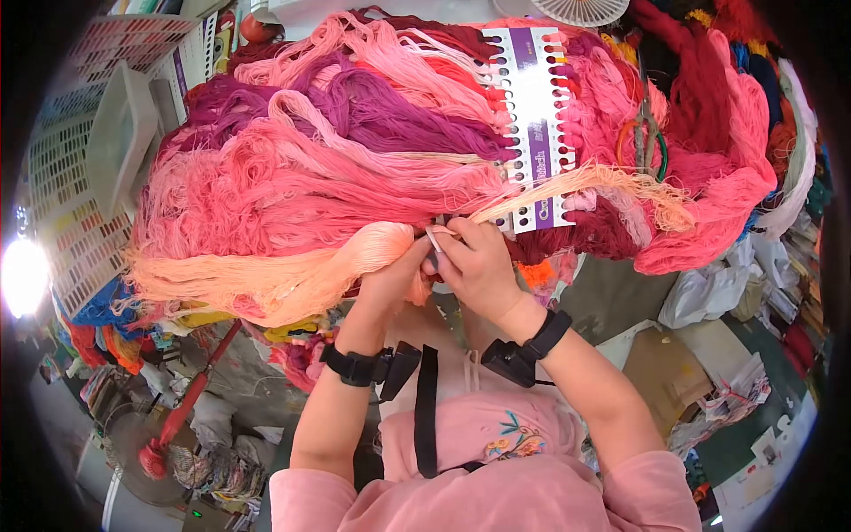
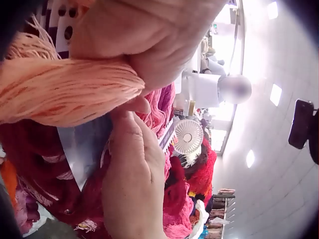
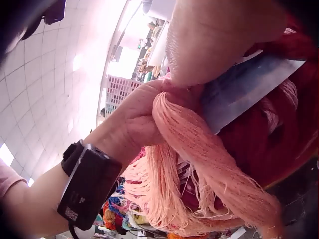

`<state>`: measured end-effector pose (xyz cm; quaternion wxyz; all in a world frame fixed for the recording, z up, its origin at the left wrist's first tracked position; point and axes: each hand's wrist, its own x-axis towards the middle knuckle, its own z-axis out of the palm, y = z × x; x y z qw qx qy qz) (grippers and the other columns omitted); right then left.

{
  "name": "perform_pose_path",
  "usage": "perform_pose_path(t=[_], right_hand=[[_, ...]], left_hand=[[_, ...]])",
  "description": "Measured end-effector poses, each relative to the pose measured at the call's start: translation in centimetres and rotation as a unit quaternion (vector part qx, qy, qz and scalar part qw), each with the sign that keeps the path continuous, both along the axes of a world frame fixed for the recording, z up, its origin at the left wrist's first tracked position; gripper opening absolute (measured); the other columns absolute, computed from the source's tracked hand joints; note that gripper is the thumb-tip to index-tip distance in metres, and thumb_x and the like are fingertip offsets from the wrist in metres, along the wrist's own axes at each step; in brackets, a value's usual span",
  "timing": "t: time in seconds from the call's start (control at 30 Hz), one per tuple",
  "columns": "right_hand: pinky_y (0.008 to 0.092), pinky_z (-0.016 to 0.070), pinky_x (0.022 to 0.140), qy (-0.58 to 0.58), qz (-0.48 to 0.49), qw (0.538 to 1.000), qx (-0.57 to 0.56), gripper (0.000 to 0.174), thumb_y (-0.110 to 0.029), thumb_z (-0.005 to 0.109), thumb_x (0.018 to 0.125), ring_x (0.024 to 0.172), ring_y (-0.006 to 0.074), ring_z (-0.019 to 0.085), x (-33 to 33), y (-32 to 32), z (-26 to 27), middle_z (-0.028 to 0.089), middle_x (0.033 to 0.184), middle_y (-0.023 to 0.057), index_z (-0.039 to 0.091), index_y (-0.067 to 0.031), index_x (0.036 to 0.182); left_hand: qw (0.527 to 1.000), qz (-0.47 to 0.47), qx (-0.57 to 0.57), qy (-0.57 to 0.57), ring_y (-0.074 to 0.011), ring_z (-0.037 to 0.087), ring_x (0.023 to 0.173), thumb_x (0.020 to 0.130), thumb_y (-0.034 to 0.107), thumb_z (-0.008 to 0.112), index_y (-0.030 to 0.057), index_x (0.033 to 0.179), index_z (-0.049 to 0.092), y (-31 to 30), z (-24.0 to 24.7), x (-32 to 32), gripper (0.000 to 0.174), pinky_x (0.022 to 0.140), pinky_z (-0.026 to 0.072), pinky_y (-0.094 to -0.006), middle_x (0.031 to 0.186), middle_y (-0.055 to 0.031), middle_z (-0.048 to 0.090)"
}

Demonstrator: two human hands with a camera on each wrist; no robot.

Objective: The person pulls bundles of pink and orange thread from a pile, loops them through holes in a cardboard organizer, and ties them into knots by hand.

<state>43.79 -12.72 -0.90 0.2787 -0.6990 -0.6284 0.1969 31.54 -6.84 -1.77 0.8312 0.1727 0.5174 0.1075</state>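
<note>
In the head view both hands meet at the front edge of the thread pile. My left hand (image 1: 390,279) grips the looped end of a peach thread skein (image 1: 292,270), whose strands spread left over the pile. Close against it, my right hand (image 1: 481,266) has its fingers curled and pinches peach thread at the meeting point. More peach strands (image 1: 585,186) run from there to the right, across a white and purple punched card (image 1: 536,106). The right wrist view shows the skein (image 3: 214,154) hanging from the left hand (image 3: 139,109), beside a glossy grey-blue strip (image 3: 249,92).
Pink, red and purple thread hanks (image 1: 257,177) are heaped across the work area. Scissors (image 1: 647,142) with orange and green handles lie on the right. White perforated baskets (image 1: 75,160) stand at the left, and a fan (image 1: 151,457) is lower left.
</note>
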Motion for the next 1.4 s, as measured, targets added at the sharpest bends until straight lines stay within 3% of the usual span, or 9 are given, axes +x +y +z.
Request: perform_pose_path(t=[0.17, 0.5, 0.57, 0.7, 0.77, 0.87, 1.1, 1.33, 1.4], right_hand=[[0.0326, 0.0423, 0.060, 0.168, -0.044, 0.985, 0.014, 0.021, -0.006, 0.056, 0.061, 0.067, 0.0254, 0.051, 1.0, 0.6, -0.5, 0.052, 0.075, 0.0094, 0.056, -0.0026, 0.081], [0.0338, 0.0427, 0.060, 0.175, -0.056, 0.983, 0.011, 0.021, -0.008, 0.055, 0.060, 0.069, 0.0253, 0.052, 0.9, 0.7, -0.3, 0.051, 0.075, 0.0094, 0.056, -0.0036, 0.081], [0.0340, 0.0425, 0.059, 0.189, -0.033, 0.981, 0.010, 0.021, -0.006, 0.055, 0.060, 0.067, 0.0256, 0.052, 1.2, 0.8, -0.2, 0.051, 0.074, 0.0088, 0.055, -0.0039, 0.081], [0.0338, 0.0427, 0.059, 0.213, -0.036, 0.976, -0.004, 0.020, -0.004, 0.054, 0.061, 0.067, 0.0266, 0.052, 0.9, 0.3, -1.3, 0.051, 0.075, 0.0087, 0.054, -0.0037, 0.082], [0.0338, 0.0429, 0.059, 0.340, -0.096, 0.935, 0.010, 0.020, -0.002, 0.052, 0.063, 0.066, 0.0278, 0.052, 0.9, 0.4, -1.4, 0.052, 0.075, 0.0090, 0.053, -0.0042, 0.083], [0.0343, 0.0431, 0.058, 0.255, -0.068, 0.964, 0.034, 0.021, -0.002, 0.052, 0.064, 0.068, 0.0277, 0.052, 1.1, 0.9, -1.8, 0.052, 0.076, 0.0093, 0.053, -0.0047, 0.084], [0.0356, 0.0385, 0.060, 0.075, -0.068, 0.993, -0.068, 0.033, -0.024, 0.062, 0.056, 0.069, 0.0234, 0.051, -0.7, 1.7, -1.3, 0.043, 0.079, 0.0107, 0.057, -0.0089, 0.085], [0.0378, 0.0343, 0.065, 0.009, -0.073, 0.995, -0.065, 0.033, -0.027, 0.061, 0.056, 0.078, 0.0265, 0.044, -0.9, 1.8, -0.7, 0.043, 0.078, 0.0113, 0.057, -0.0115, 0.085], [0.0373, 0.0346, 0.065, 0.012, -0.071, 0.995, -0.065, 0.032, -0.026, 0.061, 0.056, 0.078, 0.0275, 0.044, -1.1, 1.8, -0.6, 0.042, 0.078, 0.0117, 0.057, -0.0115, 0.084]], left_hand=[[0.998, -0.037, 0.051, 0.025, -0.0076, 0.043, 0.047, 0.080, 0.018, 0.051, 0.0059, 0.073, 0.051, 0.0, -0.4, 0.2, 0.014, 0.042, 0.0346, -0.0201, 0.055, 0.0001, 0.046], [0.997, -0.040, 0.058, 0.039, -0.0023, 0.041, 0.049, 0.080, 0.012, 0.051, 0.0018, 0.092, 0.052, 1.7, 2.4, -1.4, 0.017, 0.045, 0.0320, -0.0147, 0.064, 0.0026, 0.048], [0.991, 0.009, -0.064, -0.116, -0.0021, 0.041, 0.052, 0.081, 0.011, 0.048, 0.0000, 0.099, 0.048, 2.5, 4.0, -2.1, 0.022, 0.047, 0.0322, -0.0143, 0.064, 0.0032, 0.046], [0.981, -0.025, -0.023, -0.189, -0.0027, 0.043, 0.057, 0.082, 0.018, 0.048, 0.0046, 0.108, 0.046, 3.1, 4.5, -2.0, 0.029, 0.056, 0.0366, -0.0143, 0.064, 0.0035, 0.046], [0.971, -0.189, 0.094, -0.116, -0.0035, 0.044, 0.055, 0.083, 0.018, 0.046, 0.0042, 0.107, 0.046, 3.1, 2.0, -0.9, 0.028, 0.056, 0.0388, -0.0149, 0.066, 0.0024, 0.048], [0.943, -0.322, 0.076, 0.044, -0.0035, 0.044, 0.053, 0.083, 0.017, 0.045, 0.0057, 0.112, 0.044, 3.6, 2.3, -0.4, 0.031, 0.054, 0.0393, -0.0144, 0.067, 0.0019, 0.051], [0.988, -0.027, 0.099, 0.118, -0.0035, 0.044, 0.049, 0.082, 0.019, 0.048, 0.0061, 0.115, 0.041, 5.2, 5.7, -8.5, 0.036, 0.042, 0.0375, -0.0159, 0.066, 0.0009, 0.051], [0.985, 0.139, 0.089, 0.054, -0.0017, 0.033, 0.036, 0.086, 0.022, 0.040, 0.0055, 0.084, 0.048, 10.5, 12.7, -21.9, 0.018, 0.032, 0.0269, -0.0143, 0.052, 0.0047, 0.038], [0.953, 0.289, 0.096, -0.005, -0.0014, 0.032, 0.036, 0.087, 0.019, 0.038, 0.0038, 0.081, 0.047, 11.6, 14.3, -23.7, 0.019, 0.032, 0.0265, -0.0147, 0.051, 0.0046, 0.038]])
